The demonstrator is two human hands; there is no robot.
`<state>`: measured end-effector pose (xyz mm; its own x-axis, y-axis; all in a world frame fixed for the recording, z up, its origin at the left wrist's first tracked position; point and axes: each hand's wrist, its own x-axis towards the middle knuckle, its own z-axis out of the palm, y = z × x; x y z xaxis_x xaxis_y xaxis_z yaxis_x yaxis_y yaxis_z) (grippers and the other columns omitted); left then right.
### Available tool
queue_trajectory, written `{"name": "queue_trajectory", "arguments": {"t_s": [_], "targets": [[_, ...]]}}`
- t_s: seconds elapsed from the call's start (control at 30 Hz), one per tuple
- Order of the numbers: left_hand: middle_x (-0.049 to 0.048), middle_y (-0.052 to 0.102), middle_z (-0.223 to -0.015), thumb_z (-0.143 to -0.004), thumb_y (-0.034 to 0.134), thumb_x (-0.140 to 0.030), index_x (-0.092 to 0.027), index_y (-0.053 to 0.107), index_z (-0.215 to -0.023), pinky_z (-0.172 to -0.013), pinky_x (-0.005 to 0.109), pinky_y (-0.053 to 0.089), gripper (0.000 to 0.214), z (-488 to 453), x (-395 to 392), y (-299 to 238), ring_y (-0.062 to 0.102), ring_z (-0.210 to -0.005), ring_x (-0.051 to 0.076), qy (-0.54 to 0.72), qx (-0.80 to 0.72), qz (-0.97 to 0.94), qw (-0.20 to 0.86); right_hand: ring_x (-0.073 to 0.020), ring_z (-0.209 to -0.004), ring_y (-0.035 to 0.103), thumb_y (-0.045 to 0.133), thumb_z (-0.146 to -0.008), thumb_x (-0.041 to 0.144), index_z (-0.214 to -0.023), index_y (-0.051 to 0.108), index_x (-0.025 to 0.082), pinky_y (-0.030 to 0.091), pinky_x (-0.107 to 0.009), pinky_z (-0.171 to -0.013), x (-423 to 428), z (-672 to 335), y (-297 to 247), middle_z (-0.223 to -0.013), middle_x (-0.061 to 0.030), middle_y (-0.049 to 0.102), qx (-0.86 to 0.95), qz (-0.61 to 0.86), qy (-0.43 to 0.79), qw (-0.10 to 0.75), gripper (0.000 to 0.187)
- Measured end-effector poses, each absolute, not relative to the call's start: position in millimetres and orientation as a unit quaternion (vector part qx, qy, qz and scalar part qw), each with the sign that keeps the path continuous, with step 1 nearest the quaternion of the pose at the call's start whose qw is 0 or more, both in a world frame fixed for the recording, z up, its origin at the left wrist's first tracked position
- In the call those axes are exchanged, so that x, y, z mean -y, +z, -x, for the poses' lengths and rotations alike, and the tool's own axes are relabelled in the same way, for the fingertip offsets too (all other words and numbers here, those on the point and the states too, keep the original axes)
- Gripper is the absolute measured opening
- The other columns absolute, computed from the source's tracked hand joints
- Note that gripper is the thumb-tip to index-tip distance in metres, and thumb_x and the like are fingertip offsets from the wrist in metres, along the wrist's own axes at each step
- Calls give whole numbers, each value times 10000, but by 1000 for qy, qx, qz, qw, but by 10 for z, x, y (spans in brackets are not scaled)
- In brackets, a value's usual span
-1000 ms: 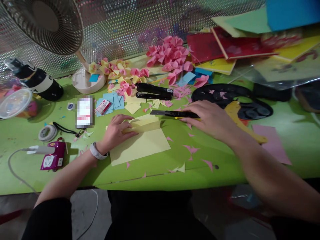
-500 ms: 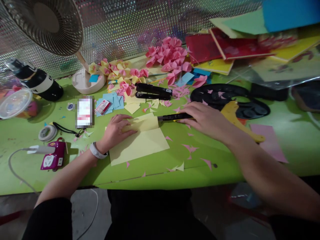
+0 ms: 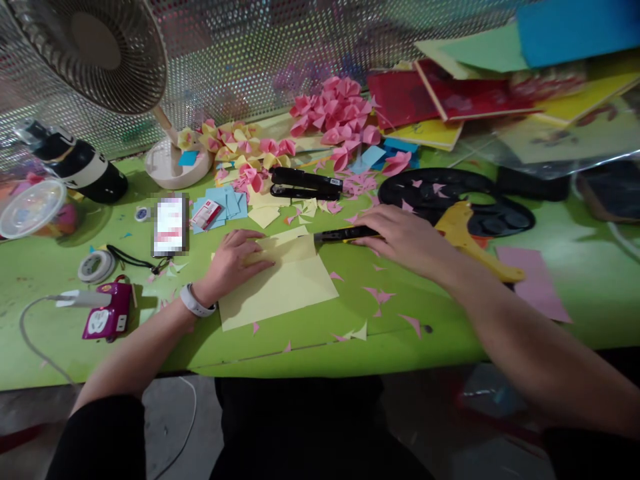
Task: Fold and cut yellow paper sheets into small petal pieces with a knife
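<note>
A folded sheet of yellow paper (image 3: pixel 280 287) lies in front of me, its upper flap turned over. My left hand (image 3: pixel 237 257) rests flat on the left of the flap, fingers spread and pressing it down. In my right hand (image 3: pixel 393 230) is a black utility knife (image 3: pixel 345 233), pointing left. Its blade is at the right end of the paper's fold, and the tip shows near the flap's top edge. Small pink paper scraps (image 3: pixel 380 295) are scattered to the right of the sheet.
Beyond the paper lie a black stapler (image 3: pixel 305 185), blue paper squares (image 3: pixel 227 203) and pink paper flowers (image 3: pixel 340 110). A phone (image 3: pixel 169 227), white tape roll (image 3: pixel 97 267) and purple socket block (image 3: pixel 109 310) are left. A yellow glue gun (image 3: pixel 467 243) lies right, beside a black tray (image 3: pixel 400 187).
The knife has shifted slightly left, and its blade tip now shows at the flap's upper edge. My left hand stays in place on the paper.
</note>
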<state>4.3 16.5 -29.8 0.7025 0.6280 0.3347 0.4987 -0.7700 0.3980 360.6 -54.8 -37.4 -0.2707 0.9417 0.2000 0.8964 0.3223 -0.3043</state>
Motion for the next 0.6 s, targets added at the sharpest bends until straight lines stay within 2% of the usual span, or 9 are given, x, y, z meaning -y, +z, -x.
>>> {"name": "queue_trajectory", "arguments": {"t_s": [0.1,0.17,0.27,0.43,0.6], "targets": [[149,610,-1406,-908,709,-453,-207,614,-1297,-1101,539,479,470,-42,-169,-268,566,-1326,306,220,-306,-921,98,-320,-1148,632,451,-1029,422,-1211,694,224,526,-516,-971,541,-3621,-405,-1200,-139,688,810,555,78,174,363],[127,479,-1565,-954,650,-426,-257,503,-1460,-1226,584,321,553,-42,-170,-232,401,-1494,307,180,-264,-945,73,-313,-1153,628,426,-1040,438,-1205,698,224,532,-509,-970,536,-3628,-413,-1213,-136,686,811,553,83,172,383],[71,353,-1657,-996,577,-426,-305,415,-1541,-1293,562,157,581,-51,-155,-193,249,-1571,279,71,-191,-975,89,-311,-1158,620,411,-1044,461,-1192,704,223,529,-516,-984,526,-3624,-416,-1218,-140,684,812,552,89,170,404],[70,232,-1697,-981,564,-528,-275,257,-1620,-1310,478,97,752,-75,-115,-211,211,-1581,253,-6,-155,-980,124,-309,-1148,620,386,-1048,485,-1147,708,200,509,-523,-1013,538,-3618,-431,-1174,-156,683,830,519,108,176,441],[88,159,-1709,-1011,420,-612,-237,168,-1644,-1312,467,43,779,-70,-127,-242,147,-1595,243,-23,-140,-985,98,-306,-1125,628,373,-1047,516,-1123,707,221,514,-520,-997,597,-3645,-440,-1127,-138,693,839,498,116,187,452]]}}
